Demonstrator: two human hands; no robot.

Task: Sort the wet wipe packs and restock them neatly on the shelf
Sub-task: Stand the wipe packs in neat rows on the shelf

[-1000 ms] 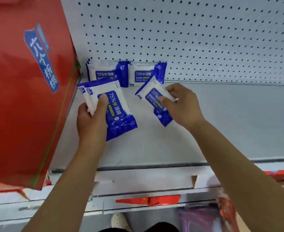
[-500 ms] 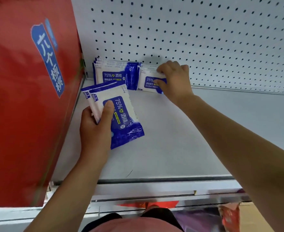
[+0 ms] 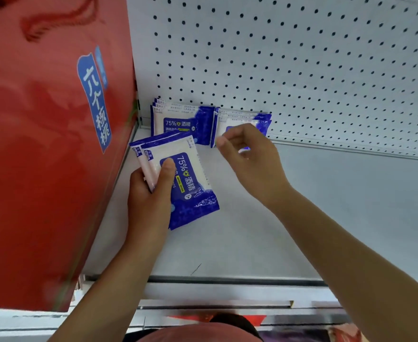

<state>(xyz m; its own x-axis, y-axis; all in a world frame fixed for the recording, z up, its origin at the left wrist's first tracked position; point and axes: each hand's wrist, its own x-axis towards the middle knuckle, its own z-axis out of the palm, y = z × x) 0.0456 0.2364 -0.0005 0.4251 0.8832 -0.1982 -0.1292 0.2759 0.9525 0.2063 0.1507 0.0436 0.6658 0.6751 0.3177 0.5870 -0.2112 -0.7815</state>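
Note:
My left hand [image 3: 148, 201] grips a small stack of blue-and-white wet wipe packs [image 3: 190, 178], thumb on the top pack, low over the white shelf [image 3: 326, 206]. Two rows of the same packs stand against the back wall: a left row [image 3: 178, 119] and a right row [image 3: 242, 118]. My right hand [image 3: 252, 159] hovers just in front of the right row and hides its lower part. Its fingers are loosely curled and hold nothing, and its thumb tip is near the row's lower left corner.
A tall red box [image 3: 42, 144] with a blue label fills the left side, close to my left hand. White pegboard [image 3: 289, 58] forms the back wall. The shelf's metal front rail [image 3: 227, 280] runs below my forearms. Bare shelf extends to the right.
My right hand carried one pack to the back, set it in the right row, then drew back a little without it. My left hand kept its stack nearly still.

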